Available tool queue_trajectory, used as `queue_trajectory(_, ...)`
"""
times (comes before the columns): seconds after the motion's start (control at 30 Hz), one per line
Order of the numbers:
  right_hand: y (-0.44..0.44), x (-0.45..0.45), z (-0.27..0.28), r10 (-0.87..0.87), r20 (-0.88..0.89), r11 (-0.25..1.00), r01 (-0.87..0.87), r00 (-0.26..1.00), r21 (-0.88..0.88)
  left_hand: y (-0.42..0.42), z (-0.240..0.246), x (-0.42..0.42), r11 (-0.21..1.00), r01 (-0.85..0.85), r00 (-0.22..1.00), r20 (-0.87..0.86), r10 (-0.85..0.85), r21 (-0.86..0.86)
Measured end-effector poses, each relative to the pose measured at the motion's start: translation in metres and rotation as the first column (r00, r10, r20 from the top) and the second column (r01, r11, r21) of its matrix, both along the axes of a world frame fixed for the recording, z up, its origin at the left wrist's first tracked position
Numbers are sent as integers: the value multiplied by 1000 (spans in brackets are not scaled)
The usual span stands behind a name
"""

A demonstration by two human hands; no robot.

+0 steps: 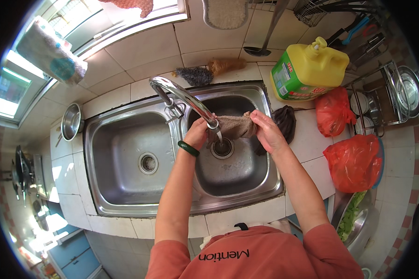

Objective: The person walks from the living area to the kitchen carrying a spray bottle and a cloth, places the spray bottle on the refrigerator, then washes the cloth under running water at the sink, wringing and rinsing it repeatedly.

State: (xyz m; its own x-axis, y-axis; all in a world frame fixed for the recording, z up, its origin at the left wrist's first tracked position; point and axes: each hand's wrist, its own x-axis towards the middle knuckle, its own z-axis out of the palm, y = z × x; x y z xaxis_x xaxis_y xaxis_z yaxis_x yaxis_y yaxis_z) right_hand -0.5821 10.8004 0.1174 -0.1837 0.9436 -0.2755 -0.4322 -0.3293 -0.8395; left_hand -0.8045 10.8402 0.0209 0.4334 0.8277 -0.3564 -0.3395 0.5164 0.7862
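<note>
A wet brown cloth (235,126) is stretched between my two hands over the right basin of the double steel sink (230,174). My left hand (197,133), with a dark green bangle at the wrist, grips the cloth's left end, partly behind the spout. At the right end, my right hand (266,130) pinches a corner between thumb and fingers. Water runs from the chrome faucet (195,101) just in front of the cloth, towards the drain (222,148). A dark cloth (284,123) hangs over the basin's right edge, close to my right hand.
Behind the sink lie a dark scouring pad (195,76) and a brown bundle (227,65). To the right stand a yellow-green detergent jug (309,69), red plastic bags (335,111) and a dish rack (384,97). A steel bowl (71,122) sits at the left back corner.
</note>
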Motion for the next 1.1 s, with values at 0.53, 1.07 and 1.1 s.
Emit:
queue_trajectory(0.53,5,-12,-12,328,415,942,-326,849,-77,9,40,1,988,-66,965,262,27,141)
queue_trajectory(1.07,13,-29,17,-223,732,844,-248,644,475,-5,24,-3,877,230,949,-296,-106,421)
queue_trajectory(1.1,17,-28,23,-185,692,823,-275,698,497,-3,22,-8,904,185,961,-263,-85,384)
